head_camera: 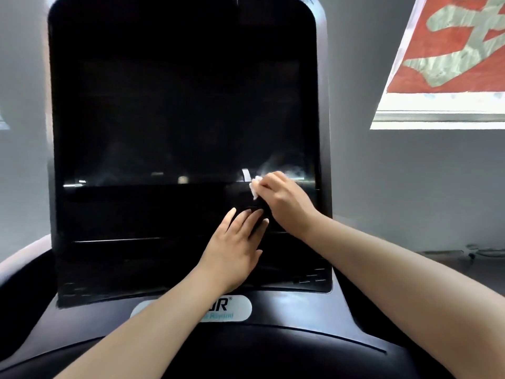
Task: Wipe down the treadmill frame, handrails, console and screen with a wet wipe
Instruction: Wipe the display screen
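Both forearms are stretched forward toward twelve o'clock. The left hand point(235, 250) is laid flat with fingers straight. At its one o'clock, the right hand point(281, 198) is curled, knuckles raised.

A plain grey wall point(410, 173) fills the back, and up at the right a bright window point(437, 116) glows beneath a red banner point(451, 50) with pale characters.

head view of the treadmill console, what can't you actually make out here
- Wet wipe: mostly hidden under the right hand; only a white corner shows.
- Logo badge: left part covered by the left forearm; lettering incomplete, small text blurred.
- Screen: dark with glare, so cleaned areas cannot be judged.
- Left hand: fingers lie on the black panel; what is under them is lost in shadow.
- Handrails and frame: cut off by the picture's edges.
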A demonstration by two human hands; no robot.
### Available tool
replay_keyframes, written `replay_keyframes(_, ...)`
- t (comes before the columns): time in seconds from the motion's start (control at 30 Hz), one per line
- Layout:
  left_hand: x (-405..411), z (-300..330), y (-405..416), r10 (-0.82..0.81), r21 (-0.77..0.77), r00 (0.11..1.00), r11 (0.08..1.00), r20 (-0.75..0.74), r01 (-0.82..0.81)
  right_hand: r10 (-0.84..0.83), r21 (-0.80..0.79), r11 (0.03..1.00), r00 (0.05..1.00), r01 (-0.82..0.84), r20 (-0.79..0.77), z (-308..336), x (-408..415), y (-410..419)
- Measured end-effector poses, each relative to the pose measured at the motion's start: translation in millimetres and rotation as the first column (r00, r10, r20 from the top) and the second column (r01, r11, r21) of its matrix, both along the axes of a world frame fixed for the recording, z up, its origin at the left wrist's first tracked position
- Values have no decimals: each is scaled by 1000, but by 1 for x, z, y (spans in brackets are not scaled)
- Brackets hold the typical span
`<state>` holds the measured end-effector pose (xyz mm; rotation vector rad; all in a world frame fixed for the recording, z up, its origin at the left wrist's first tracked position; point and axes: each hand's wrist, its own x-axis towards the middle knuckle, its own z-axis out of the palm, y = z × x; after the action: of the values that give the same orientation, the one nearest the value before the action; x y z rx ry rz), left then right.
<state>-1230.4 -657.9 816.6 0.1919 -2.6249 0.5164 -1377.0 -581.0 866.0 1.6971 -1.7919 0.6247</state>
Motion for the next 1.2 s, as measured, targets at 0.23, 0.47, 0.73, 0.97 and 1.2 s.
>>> replay_keyframes(0.23, 20, -2, -18, -2, 20, 1000, 1000, 18, 1, -331, -227, 883, 888, 411, 321, 26, -31, -11)
replay_keyframes(0.47, 29, 3, -37, -95, 28, 995, 995, 2, 95, -231, -139, 965, 972, 224, -39, 10, -13, 5)
replay_keyframes(0.73, 33, -5, -54, -220, 68, 972, 974, 88, 215, -172, -11, 985, 979, 172, -110, -30, 31, 12)
replay_keyframes(0.97, 21, -8, -47, -340, 112, 931, 938, 131, 327, -568, -193, 807, 823, 559, 11, -23, -13, 42)
replay_keyframes(1.2, 7, -13, -9, -489, 182, 837, 872, 246, 455, -308, 322, 902, 951, 289, 11, -67, 39, 110)
